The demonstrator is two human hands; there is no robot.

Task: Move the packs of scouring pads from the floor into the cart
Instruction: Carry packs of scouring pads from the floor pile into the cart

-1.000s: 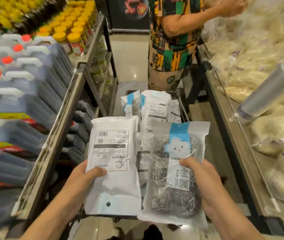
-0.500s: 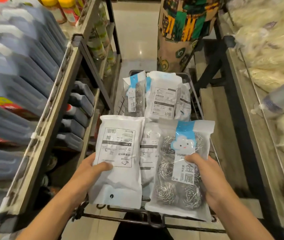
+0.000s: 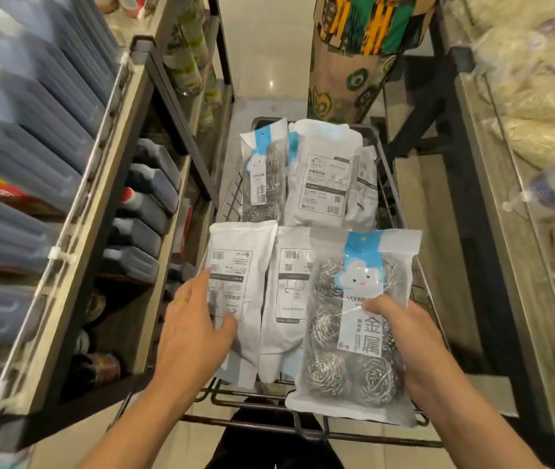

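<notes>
Two packs in hand over the near end of the cart [image 3: 401, 211]. Right hand [image 3: 404, 336] pinching the face-up scouring pad pack [image 3: 354, 326], thumb on its label, other fingers hidden beneath; long axis running away from the body, far end overhanging the basket, near end past the near rail. Left hand [image 3: 191, 330] with fingers spread and nearly straight, thumb pressing the face-down pack [image 3: 238, 286], which lies just beyond the fingertips, apparently lowered into the basket. Between the two, another white pack [image 3: 286, 299] lying flat. Farther in, beyond both hands, three more packs [image 3: 323, 174] propped against the far wall. Right-hand pack probably next to go down.
</notes>
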